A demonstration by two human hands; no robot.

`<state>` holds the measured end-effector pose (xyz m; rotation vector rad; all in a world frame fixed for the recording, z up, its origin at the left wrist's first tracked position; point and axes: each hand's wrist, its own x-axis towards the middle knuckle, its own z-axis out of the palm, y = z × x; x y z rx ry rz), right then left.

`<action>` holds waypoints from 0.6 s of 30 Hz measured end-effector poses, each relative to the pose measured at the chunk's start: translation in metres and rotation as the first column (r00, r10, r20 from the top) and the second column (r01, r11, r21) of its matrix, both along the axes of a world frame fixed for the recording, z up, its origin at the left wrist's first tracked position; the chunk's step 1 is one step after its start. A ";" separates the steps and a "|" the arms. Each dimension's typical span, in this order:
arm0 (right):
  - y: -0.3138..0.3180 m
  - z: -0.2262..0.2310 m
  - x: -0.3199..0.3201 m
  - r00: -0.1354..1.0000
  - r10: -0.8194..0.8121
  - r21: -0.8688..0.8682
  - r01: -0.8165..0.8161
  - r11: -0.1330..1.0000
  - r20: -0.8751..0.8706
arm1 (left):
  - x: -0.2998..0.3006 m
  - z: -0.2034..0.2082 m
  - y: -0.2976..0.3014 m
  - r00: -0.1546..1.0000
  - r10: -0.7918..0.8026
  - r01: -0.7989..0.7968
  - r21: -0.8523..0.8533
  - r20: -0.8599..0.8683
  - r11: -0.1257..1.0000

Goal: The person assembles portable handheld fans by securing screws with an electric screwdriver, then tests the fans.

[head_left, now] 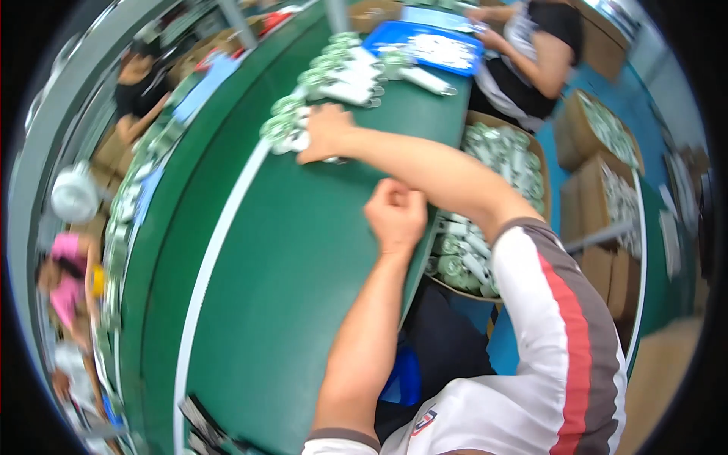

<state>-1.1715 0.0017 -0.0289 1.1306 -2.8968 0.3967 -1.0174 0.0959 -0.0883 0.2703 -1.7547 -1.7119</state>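
Observation:
My right arm stretches across the green table to a row of pale-green and white parts (282,125) with round heads, which look like handheld fans. On the near end of this row my right hand (326,133) is closed from above around one part, whose white edge shows beside the thumb; the fingertips are partly hidden. My left hand (396,216) is held over the table's right edge, under my right forearm, fingers curled in a loose fist with nothing seen in it. Beyond the right hand lie several more such parts with white handles (349,87).
At the far end stands a blue tray (379,38) of white pieces, with a co-worker (531,57) beside it. Cartons of green and white parts (504,159) stand right of the table (258,303). A white strip (220,235) runs along it. Other people sit across on the left.

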 end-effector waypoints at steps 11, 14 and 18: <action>0.006 -0.004 0.005 0.994 -0.074 -0.068 0.079 0.995 0.079 | -0.004 -0.016 -0.010 0.998 -0.040 0.040 0.004 -0.049 0.999; 0.011 -0.008 0.005 0.994 -0.051 -0.047 0.055 0.997 0.092 | -0.003 -0.018 -0.013 0.997 -0.063 0.063 0.003 -0.033 0.998; 0.012 -0.006 0.009 0.993 -0.049 -0.068 0.056 0.996 0.104 | 0.001 -0.015 -0.017 0.999 -0.030 0.030 -0.012 -0.031 0.999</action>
